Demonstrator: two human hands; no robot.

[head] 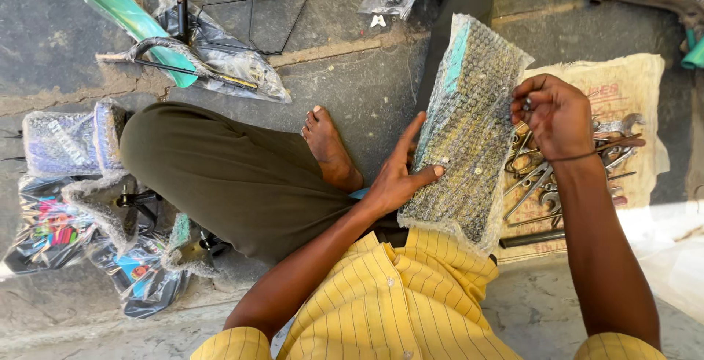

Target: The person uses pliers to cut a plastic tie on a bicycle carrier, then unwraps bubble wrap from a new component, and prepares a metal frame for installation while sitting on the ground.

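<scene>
Looking down from a head camera at a person seated cross-legged on a stone floor [352,89], bare foot [330,147] showing. Across the lap lies a long bubble-wrapped part [466,122], teal showing through the wrap, tilted away from the body. The left hand [400,173] rests on its near left edge — fingers spread, thumb pressed flat on the wrap. The right hand [557,114] is at the far right edge, fingers curled and pinching the wrap. Just beyond the right hand, a cloth sack [631,89] on the floor carries a heap of spanners [557,177]. To the left lie more wrapped parts [66,144] and a green mudguard [117,8] in plastic.
</scene>
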